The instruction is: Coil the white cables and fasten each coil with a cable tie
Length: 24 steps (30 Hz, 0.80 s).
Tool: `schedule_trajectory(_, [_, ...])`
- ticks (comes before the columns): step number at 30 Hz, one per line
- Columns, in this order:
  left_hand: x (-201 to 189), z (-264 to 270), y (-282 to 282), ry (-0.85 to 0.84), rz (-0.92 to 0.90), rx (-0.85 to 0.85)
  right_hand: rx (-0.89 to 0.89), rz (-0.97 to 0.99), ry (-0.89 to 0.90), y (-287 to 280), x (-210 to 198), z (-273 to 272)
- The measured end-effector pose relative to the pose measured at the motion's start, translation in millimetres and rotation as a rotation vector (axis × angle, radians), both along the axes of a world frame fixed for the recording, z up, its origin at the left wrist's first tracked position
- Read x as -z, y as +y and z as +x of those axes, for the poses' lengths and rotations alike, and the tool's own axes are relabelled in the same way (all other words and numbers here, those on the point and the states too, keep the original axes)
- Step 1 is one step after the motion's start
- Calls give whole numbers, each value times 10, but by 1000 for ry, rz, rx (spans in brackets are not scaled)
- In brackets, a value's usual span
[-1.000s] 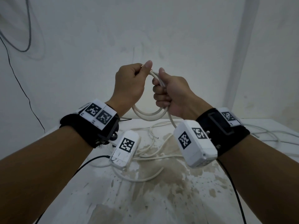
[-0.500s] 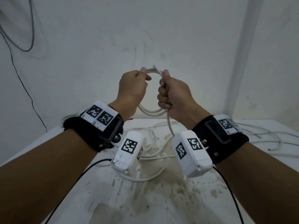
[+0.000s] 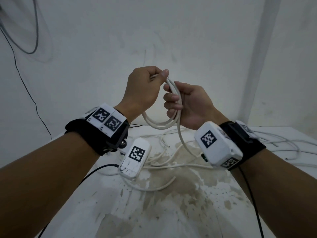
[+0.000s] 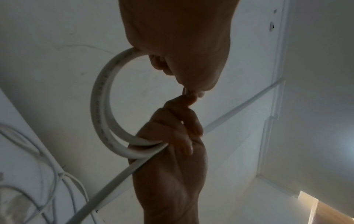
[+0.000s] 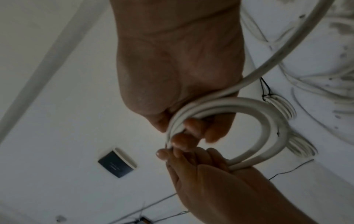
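Note:
I hold a small coil of white cable [image 3: 159, 125] up in front of the wall, between both hands. My left hand [image 3: 159, 75] pinches the top of the loops between thumb and fingers. My right hand [image 3: 173, 95], palm turned towards me, has its fingers curled round the right side of the coil. The coil's free tail [image 3: 181, 140] drops from the right hand to the table. The left wrist view shows the coil [image 4: 101, 106] as two or three loops running into the right hand [image 4: 172, 151]. In the right wrist view the loops [image 5: 268, 121] pass through the right hand's fingers [image 5: 191, 128].
Several loose white cables [image 3: 163, 162] lie tangled on the stained white table [image 3: 171, 212], and more cables [image 3: 283, 146] lie at its right. Bundled white coils with a thin black tie [image 5: 281, 106] lie on the table. A dark wire [image 3: 25, 83] hangs on the left wall.
My right hand has turned so its palm faces me, still gripping the coil. The left thumb now pinches the top of the loops. The tail hangs lower.

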<state>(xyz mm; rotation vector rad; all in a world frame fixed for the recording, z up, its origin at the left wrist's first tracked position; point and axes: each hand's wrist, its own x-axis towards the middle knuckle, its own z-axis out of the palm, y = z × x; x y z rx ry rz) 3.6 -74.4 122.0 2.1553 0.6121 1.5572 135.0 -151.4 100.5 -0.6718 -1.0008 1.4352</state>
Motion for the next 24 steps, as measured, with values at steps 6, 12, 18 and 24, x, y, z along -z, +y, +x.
schedule_trajectory(6, [83,52,19,125,-19,-114,212,-50,-34,-7,-42,-62])
schedule_trajectory(12, [136,3,-303,462,-172,-206,649,99,292,64,-123,45])
schedule_trajectory(18, [278,195,-613,362,-1162,545,684,164,414,-24,-167,35])
schedule_trajectory(24, [167,446,-633,-430,-1313,551,815,147,363,-167,-168,76])
